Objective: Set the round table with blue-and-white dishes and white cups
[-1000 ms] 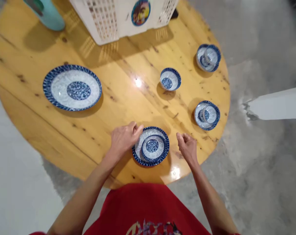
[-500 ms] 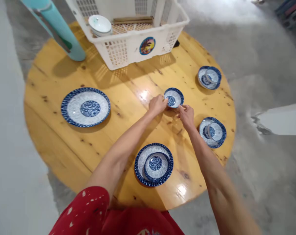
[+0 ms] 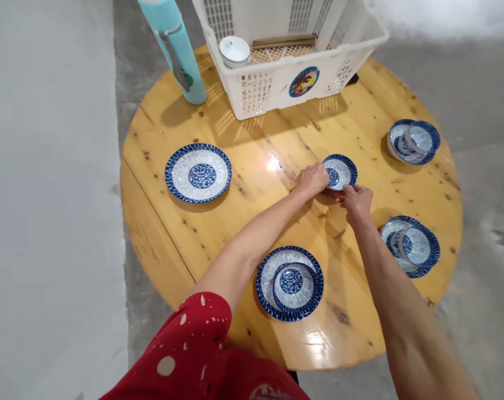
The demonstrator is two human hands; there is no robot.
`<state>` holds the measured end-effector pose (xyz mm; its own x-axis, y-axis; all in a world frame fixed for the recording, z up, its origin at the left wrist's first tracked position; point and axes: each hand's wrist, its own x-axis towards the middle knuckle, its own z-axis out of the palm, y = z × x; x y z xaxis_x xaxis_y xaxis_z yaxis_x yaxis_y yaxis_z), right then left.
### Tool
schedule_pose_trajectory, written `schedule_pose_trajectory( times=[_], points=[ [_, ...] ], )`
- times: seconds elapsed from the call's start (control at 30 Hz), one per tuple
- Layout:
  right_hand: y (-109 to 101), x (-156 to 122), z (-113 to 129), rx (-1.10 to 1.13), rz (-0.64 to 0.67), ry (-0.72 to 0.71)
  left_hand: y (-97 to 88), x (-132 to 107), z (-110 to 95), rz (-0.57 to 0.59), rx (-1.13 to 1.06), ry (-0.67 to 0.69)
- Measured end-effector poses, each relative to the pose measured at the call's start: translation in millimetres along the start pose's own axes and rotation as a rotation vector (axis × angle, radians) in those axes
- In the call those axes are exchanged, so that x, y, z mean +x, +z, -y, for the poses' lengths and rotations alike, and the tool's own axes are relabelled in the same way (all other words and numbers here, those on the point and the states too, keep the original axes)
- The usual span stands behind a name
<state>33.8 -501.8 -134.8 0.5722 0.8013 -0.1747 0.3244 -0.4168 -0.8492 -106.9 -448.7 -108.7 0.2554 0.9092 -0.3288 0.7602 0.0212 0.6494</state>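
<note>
A small blue-and-white bowl is between my two hands near the middle of the round table. My left hand pinches its left rim, the fingertips partly hidden by the hand. At the near right rim, my right hand has thumb and fingers closed on the edge. Closest to me lies a blue-rimmed plate with a bowl resting on it. Right of my right forearm, a blue-rimmed dish carries a tilted small cup or bowl.
A large blue-rimmed oval plate lies at the left. At the back stand a white plastic basket with white bowls and sticks inside, and a turquoise bottle. Stacked bowls sit near the right edge of the wooden table.
The view has swung left, so everything appears farther right in the picture. Both hands stay at the small bowl, which keeps about the same place on the table.
</note>
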Motion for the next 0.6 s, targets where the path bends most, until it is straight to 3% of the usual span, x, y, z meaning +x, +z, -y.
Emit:
schedule_pose_trajectory(
  times=[0.13,0.3,0.47,0.6],
  points=[
    [-1.5,-11.9,-1.9,-0.041,-0.003,-0.016,-3.7,-21.4,3.0,-0.072,0.079,0.009],
    [-19.2,-55.6,-2.6,-0.129,0.180,-0.184,-19.2,-79.3,21.0,-0.128,0.152,-0.005],
    [-24.4,-91.8,28.9,-0.161,0.310,-0.258,-50.1,-123.9,37.3,-0.169,0.092,0.015],
    [-6.9,-115.9,62.4,-0.130,0.348,-0.322,-89.4,-143.5,59.8,-0.173,-0.003,0.042]
  ],
)
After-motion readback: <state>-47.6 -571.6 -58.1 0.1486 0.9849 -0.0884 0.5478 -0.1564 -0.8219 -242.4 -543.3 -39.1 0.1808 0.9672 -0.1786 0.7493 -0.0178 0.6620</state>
